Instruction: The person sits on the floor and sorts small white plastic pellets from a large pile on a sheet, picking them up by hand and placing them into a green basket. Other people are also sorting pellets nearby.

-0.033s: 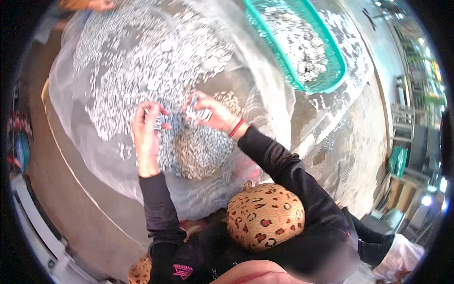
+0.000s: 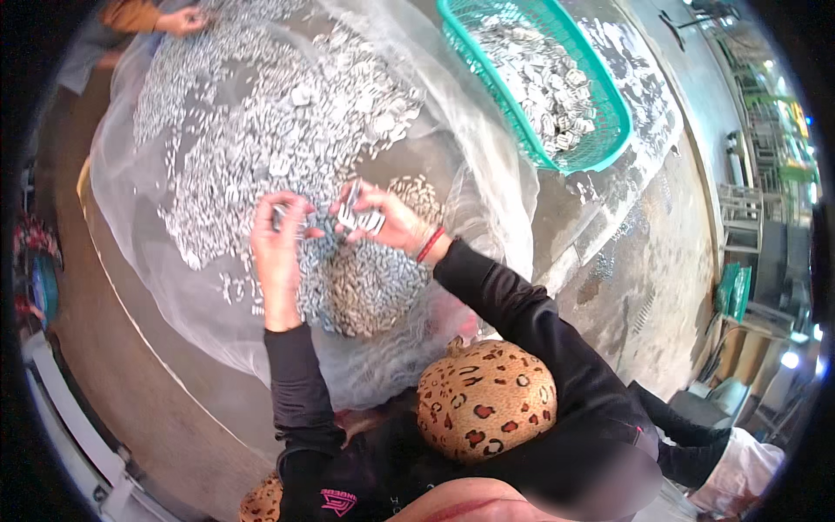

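My left hand [image 2: 280, 233] is closed, its thumb and fingers pinching a small dark-and-silver metal piece [image 2: 278, 217]. Close by on its right, my right hand [image 2: 387, 217] grips a few shiny silver metal pieces [image 2: 358, 217] with bright, frame-like outlines; their exact kind is too small to tell. Below both hands lies a mound of small grey-blue and brownish oblong pieces [image 2: 370, 287]. Beyond them spreads a wide layer of loose silvery pieces [image 2: 261, 130] on a sheer white mesh sheet [image 2: 470, 148].
A turquoise plastic basket [image 2: 619, 122] holding silver pieces stands at the upper right. More silvery bits lie on the wet floor [image 2: 661, 287] beside it. Another person's hand [image 2: 184, 20] reaches over the sheet at the far left. Leopard-print fabric [image 2: 487, 400] covers my knee.
My left hand has turned slightly inward, and its fingers have closed around the piece. My right hand has shifted a little, still holding its silver pieces. The other person's hand has moved down slightly.
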`<state>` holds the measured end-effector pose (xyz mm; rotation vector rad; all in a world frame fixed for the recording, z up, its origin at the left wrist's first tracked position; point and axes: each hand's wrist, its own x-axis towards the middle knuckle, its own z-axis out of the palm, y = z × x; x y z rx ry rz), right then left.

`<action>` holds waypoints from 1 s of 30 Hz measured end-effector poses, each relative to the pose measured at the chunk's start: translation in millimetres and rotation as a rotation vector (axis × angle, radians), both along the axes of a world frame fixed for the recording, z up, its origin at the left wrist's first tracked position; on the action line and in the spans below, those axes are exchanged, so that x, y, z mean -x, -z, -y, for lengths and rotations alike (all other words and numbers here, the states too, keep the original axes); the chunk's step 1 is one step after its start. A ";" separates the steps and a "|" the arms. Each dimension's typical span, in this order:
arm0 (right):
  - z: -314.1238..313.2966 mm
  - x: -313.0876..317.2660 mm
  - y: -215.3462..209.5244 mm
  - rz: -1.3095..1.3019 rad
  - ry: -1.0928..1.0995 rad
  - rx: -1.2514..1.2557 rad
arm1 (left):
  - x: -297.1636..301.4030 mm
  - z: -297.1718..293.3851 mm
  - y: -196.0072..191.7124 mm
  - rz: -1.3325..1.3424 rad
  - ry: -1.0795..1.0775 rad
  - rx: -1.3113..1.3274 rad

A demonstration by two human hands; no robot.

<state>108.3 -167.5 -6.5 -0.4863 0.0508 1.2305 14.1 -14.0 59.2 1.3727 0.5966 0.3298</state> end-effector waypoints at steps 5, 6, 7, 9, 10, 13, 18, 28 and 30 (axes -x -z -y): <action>7.8 -5.0 -1.4 -0.337 0.205 0.103 | -45.7 77.6 -9.4 0.101 0.287 -0.872; 14.7 3.7 7.4 -0.269 0.256 -0.019 | -45.0 90.2 -8.2 0.097 0.314 -0.981; 11.7 10.0 -23.6 -0.196 0.294 -0.141 | -43.7 99.6 -7.1 0.091 0.328 -1.092; 25.3 -4.2 -19.1 -0.177 0.445 0.033 | -35.1 104.6 -19.5 0.201 0.208 -0.991; 38.6 -22.8 -11.2 -0.305 0.415 -0.060 | -28.1 99.9 -17.2 0.166 0.091 -0.912; 46.2 -90.0 -58.6 -0.381 0.429 -0.495 | 17.1 17.0 18.4 -0.180 -0.115 -0.770; 121.9 -169.2 -127.8 -0.196 1.148 -0.243 | 84.5 -39.5 135.1 -0.906 0.108 -1.015; 21.1 -79.8 -18.9 1.475 0.480 0.623 | 64.9 -5.0 147.4 -0.537 0.391 -0.551; -22.2 -63.8 -5.7 1.854 0.082 0.614 | 59.5 -14.2 130.6 -0.661 0.457 -0.439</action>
